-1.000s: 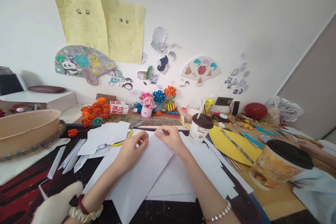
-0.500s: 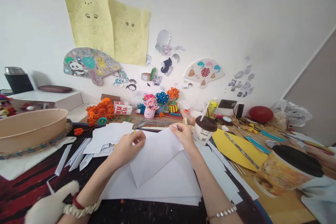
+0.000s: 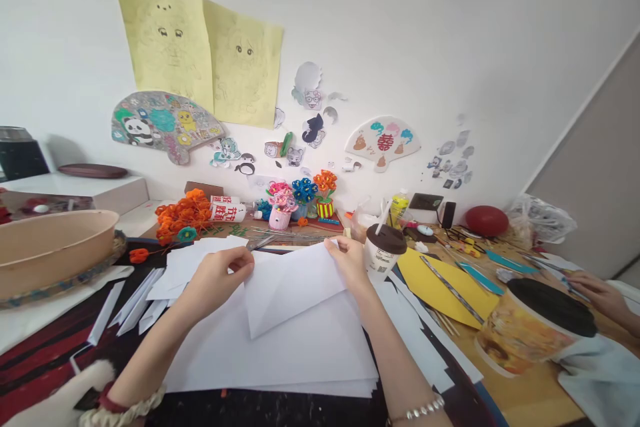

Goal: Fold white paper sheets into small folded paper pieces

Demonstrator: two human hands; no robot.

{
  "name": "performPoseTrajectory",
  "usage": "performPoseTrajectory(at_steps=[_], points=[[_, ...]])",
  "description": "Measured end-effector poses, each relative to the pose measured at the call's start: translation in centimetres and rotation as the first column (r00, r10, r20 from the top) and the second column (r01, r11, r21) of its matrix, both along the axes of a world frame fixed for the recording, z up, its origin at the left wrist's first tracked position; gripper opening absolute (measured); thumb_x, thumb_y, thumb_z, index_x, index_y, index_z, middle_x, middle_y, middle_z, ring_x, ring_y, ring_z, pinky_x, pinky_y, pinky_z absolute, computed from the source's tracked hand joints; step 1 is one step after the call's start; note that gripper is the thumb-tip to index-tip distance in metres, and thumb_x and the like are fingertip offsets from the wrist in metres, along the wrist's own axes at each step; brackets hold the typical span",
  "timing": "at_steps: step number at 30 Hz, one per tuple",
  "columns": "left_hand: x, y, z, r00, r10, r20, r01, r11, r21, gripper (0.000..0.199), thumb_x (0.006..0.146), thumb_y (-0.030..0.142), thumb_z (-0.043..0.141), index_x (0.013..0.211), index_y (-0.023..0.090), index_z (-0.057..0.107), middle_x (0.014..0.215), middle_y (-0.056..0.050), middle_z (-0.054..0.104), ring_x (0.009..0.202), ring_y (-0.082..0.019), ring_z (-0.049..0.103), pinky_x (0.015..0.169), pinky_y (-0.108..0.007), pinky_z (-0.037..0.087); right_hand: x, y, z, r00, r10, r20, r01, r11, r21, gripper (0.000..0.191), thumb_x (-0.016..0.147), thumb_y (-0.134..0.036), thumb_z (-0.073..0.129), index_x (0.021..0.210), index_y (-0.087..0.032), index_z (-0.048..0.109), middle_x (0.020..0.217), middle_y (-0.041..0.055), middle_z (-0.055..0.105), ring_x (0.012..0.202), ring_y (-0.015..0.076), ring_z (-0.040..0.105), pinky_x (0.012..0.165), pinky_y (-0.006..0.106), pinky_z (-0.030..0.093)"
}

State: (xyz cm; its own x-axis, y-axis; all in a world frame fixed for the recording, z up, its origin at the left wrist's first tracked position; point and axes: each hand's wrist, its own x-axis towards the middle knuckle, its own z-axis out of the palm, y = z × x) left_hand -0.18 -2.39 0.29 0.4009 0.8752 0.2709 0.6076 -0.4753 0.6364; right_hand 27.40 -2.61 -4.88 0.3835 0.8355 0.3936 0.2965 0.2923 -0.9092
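A folded sheet of white paper (image 3: 295, 290) is held at its top edge between my two hands, tilted over a stack of white paper (image 3: 280, 363). My left hand (image 3: 220, 277) has its fingers closed on the upper left part of the sheet. At the upper right corner, my right hand (image 3: 349, 263) pinches the sheet between thumb and fingers. A diagonal crease shows on the paper, and one corner points down toward me. Left of the sheet lie loose white paper pieces (image 3: 183, 267) and several narrow folded strips (image 3: 133, 300).
A lidded drink cup (image 3: 383, 257) stands beside my right hand. Yellow card (image 3: 435, 280) and a large patterned tub (image 3: 525, 327) lie farther right, near another person's hand (image 3: 595, 290). Scissors (image 3: 263, 242) lie behind the stack. A beige basin (image 3: 55, 240) stands left; pipe-cleaner flowers (image 3: 283, 200) stand behind.
My left hand has moved left to the sheet's left side, and the sheet's top edge is straighter. Its lower corner has risen slightly. The other person's hand shows more at the right.
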Motion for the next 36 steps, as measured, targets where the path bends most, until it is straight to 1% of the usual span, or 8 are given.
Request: performPoseTrajectory(at_steps=[5,12,15,18,22,26,31,36], points=[[-0.4,0.3,0.0,0.998,0.052,-0.025,-0.052,0.999,-0.004,0.019,0.074,0.034,0.046,0.071,0.02,0.058,0.073,-0.001,0.067,0.069,-0.018,0.059,0.063,-0.026,0.041,-0.1,0.3,-0.4,1.0,-0.013,-0.018,0.013,1.0,-0.02,0.039,0.065,-0.051,0.066,0.073,-0.013,0.066,0.073,0.0084,0.069,0.07,0.0226,0.063,0.063,0.031,0.047],[-0.7,0.1,0.4,0.965,0.224,-0.138,-0.22,0.974,0.047,0.018,0.076,0.034,0.044,0.074,0.022,0.058,0.077,-0.002,0.068,0.072,-0.02,0.061,0.063,-0.027,0.04,-0.6,0.2,-0.4,0.999,0.045,0.009,-0.044,0.996,-0.074,0.039,0.07,-0.05,0.061,0.077,-0.012,0.067,0.071,0.0081,0.068,0.067,0.0216,0.062,0.059,0.03,0.047],[-0.6,-0.1,0.6,0.922,0.34,-0.183,-0.322,0.939,0.119,0.021,0.08,0.034,0.04,0.078,0.022,0.058,0.082,-0.004,0.069,0.074,-0.022,0.061,0.059,-0.027,0.038,-0.8,-0.2,-0.3,0.992,0.102,0.072,-0.094,0.991,-0.098,0.034,0.073,-0.045,0.06,0.082,-0.014,0.069,0.079,0.0077,0.069,0.069,0.0202,0.061,0.061,0.03,0.046],[-0.2,-0.5,0.6,0.858,0.442,-0.263,-0.375,0.887,0.268,0.024,0.085,0.033,0.035,0.083,0.022,0.056,0.084,-0.006,0.068,0.075,-0.024,0.061,0.054,-0.027,0.033,-1.5,-0.6,-0.3,0.975,0.131,0.181,-0.112,0.987,-0.111,0.03,0.067,-0.037,0.068,0.091,-0.02,0.07,0.095,0.0057,0.068,0.078,0.0205,0.06,0.071,0.033,0.045],[0.4,-0.8,0.3,0.854,0.422,-0.303,-0.288,0.87,0.4,0.025,0.088,0.029,0.032,0.084,0.02,0.055,0.086,-0.007,0.067,0.077,-0.023,0.06,0.055,-0.028,0.032,-3.4,-1.3,0.0,0.843,0.149,0.517,-0.14,0.989,-0.056,0.042,0.071,-0.033,0.068,0.112,-0.025,0.062,0.112,0.0056,0.061,0.104,0.023,0.053,0.09,0.037,0.037],[0.9,-1.0,0.2,0.883,0.384,-0.271,-0.25,0.872,0.42,0.024,0.089,0.026,0.031,0.085,0.021,0.054,0.087,-0.005,0.066,0.076,-0.022,0.059,0.057,-0.028,0.032,-5.3,-2.1,0.6,0.737,0.18,0.651,-0.204,0.978,-0.04,0.036,0.076,-0.032,0.068,0.111,-0.028,0.061,0.11,0.004,0.064,0.107,0.0231,0.053,0.096,0.039,0.032],[0.8,-0.9,-0.1,0.872,0.399,-0.283,-0.25,0.86,0.445,0.025,0.089,0.024,0.032,0.086,0.02,0.057,0.085,-0.005,0.067,0.076,-0.022,0.059,0.061,-0.029,0.035,-6.1,-2.2,0.6,0.794,0.268,0.546,-0.263,0.961,-0.09,0.036,0.08,-0.03,0.063,0.116,-0.028,0.059,0.114,0.0033,0.064,0.101,0.0216,0.058,0.088,0.036,0.04],[1.4,-0.9,-0.9,0.873,0.362,-0.326,-0.09,0.778,0.622,0.026,0.086,0.016,0.037,0.097,0.017,0.06,0.102,-0.012,0.065,0.096,-0.028,0.055,0.079,-0.038,0.037,-6.2,-1.9,0.2,0.82,0.289,0.494,-0.273,0.956,-0.106,0.017,0.08,-0.022,0.062,0.095,-0.024,0.07,0.097,0.0045,0.07,0.09,0.0225,0.063,0.08,0.033,0.045]])
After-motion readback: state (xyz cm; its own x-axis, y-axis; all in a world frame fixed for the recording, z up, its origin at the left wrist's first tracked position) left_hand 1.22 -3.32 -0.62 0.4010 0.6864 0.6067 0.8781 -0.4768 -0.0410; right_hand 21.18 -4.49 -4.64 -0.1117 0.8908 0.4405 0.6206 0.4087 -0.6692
